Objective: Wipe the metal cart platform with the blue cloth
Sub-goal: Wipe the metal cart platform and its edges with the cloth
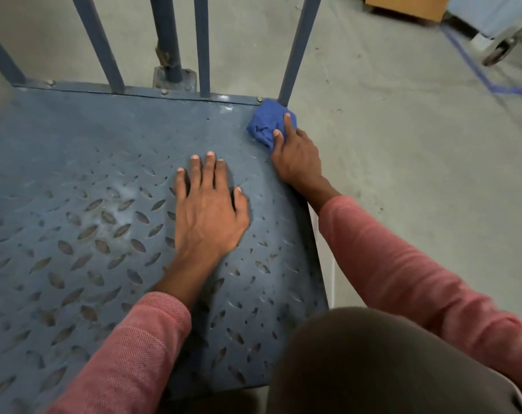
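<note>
The blue-painted metal cart platform (pixel 83 180) with a raised diamond tread fills the left and centre of the view. A crumpled blue cloth (pixel 265 122) lies at its far right corner, against the foot of an upright bar. My right hand (pixel 295 158) holds the cloth down there, fingers stretched over it and curled at its near edge. Flat on the platform near its right side rests my left hand (pixel 209 207), fingers straight and spread.
Several blue upright bars (pixel 203 46) rise along the platform's far edge. Grey concrete floor (pixel 403 144) lies to the right, with a blue tape line (pixel 474 73). A cardboard box (pixel 409 4) and a wheeled trolley (pixel 501 46) stand at the far right. My knee (pixel 373 363) is at the bottom.
</note>
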The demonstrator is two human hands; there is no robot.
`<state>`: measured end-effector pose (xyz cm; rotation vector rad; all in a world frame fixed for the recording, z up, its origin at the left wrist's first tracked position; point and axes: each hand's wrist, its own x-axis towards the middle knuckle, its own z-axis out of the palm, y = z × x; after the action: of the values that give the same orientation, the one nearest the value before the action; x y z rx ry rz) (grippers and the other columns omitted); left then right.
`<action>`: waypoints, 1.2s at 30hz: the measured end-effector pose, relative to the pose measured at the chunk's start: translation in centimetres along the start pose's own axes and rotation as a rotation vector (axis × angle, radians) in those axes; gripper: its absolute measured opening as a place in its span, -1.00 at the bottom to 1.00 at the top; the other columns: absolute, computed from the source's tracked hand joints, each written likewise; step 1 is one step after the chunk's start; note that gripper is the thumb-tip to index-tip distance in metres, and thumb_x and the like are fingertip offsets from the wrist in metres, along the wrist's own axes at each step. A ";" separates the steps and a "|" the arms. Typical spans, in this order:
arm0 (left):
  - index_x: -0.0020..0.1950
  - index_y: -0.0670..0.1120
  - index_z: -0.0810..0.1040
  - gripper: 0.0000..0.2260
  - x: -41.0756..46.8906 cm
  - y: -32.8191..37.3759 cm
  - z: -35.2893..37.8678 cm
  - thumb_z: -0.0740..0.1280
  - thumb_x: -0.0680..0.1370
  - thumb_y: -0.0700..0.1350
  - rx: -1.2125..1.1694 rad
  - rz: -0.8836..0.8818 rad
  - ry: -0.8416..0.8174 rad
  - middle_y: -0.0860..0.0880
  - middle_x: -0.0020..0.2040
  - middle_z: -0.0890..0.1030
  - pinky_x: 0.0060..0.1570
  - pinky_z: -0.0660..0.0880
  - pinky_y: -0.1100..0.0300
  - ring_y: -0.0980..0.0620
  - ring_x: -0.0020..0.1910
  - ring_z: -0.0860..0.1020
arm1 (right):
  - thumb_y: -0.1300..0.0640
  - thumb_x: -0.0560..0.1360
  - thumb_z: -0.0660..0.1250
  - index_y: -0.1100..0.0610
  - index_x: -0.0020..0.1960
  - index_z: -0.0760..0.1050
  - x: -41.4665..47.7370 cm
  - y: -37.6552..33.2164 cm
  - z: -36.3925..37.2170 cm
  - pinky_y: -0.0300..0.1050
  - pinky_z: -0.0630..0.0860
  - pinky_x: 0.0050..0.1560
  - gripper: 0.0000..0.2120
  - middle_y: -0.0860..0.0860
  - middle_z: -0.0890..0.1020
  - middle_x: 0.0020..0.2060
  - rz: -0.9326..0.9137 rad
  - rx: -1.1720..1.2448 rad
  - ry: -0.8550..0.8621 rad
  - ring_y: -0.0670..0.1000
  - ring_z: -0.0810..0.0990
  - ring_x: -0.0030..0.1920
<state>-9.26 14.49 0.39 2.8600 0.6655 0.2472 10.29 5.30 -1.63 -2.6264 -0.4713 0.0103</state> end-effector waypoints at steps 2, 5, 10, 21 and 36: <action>0.64 -0.21 0.29 -0.35 0.2 0.1 0.1 -0.02 0.64 0.13 0.000 0.003 0.000 -0.22 0.67 0.27 0.65 0.06 -0.26 -0.24 0.68 0.17 | -0.06 0.74 0.03 0.09 0.66 0.14 1.6 -0.1 0.1 0.06 0.43 0.26 -0.47 0.25 0.51 0.38 -0.020 -0.012 -0.013 0.30 0.53 0.30; 0.64 -0.21 0.29 -0.36 0.4 0.1 0.2 0.00 0.65 0.12 -0.007 0.007 -0.008 -0.22 0.67 0.26 0.65 0.05 -0.27 -0.23 0.68 0.16 | -0.04 0.75 0.02 0.11 0.65 0.16 1.8 0.1 -0.2 0.05 0.43 0.25 -0.49 0.24 0.53 0.36 -0.045 -0.030 -0.011 0.29 0.54 0.30; 0.64 -0.21 0.27 -0.36 0.5 0.1 0.1 -0.01 0.65 0.13 -0.003 0.010 -0.020 -0.22 0.68 0.24 0.65 0.05 -0.27 -0.23 0.68 0.14 | 0.00 0.75 0.06 0.12 0.65 0.17 -4.0 1.5 -1.7 0.06 0.46 0.15 -0.50 0.22 0.48 0.45 -0.100 -0.023 -0.034 0.33 0.56 0.25; 0.65 -0.23 0.24 -0.37 0.1 0.2 0.3 -0.03 0.69 0.12 0.030 0.042 -0.036 -0.26 0.68 0.22 0.64 0.05 -0.27 -0.27 0.68 0.15 | 0.07 0.74 0.07 0.14 0.68 0.05 -5.2 1.3 -2.8 0.08 0.39 0.15 -0.46 0.27 0.54 0.36 -0.072 -0.098 -0.130 0.36 0.55 0.23; 0.72 -0.14 0.10 -0.35 -4.5 -0.4 0.9 -0.15 0.71 0.17 0.075 0.197 -0.087 -0.24 0.72 0.07 0.66 -0.04 -0.28 -0.23 0.72 0.00 | -0.27 0.64 -0.08 -0.19 0.65 0.06 -19.4 5.1 -4.8 0.07 0.56 0.11 -0.41 0.04 0.25 0.63 -0.136 0.081 -0.155 0.25 0.59 0.29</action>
<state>-13.22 12.65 -1.06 2.9904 0.3843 0.1278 -5.92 -7.52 -1.09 -2.5194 -0.6869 0.1870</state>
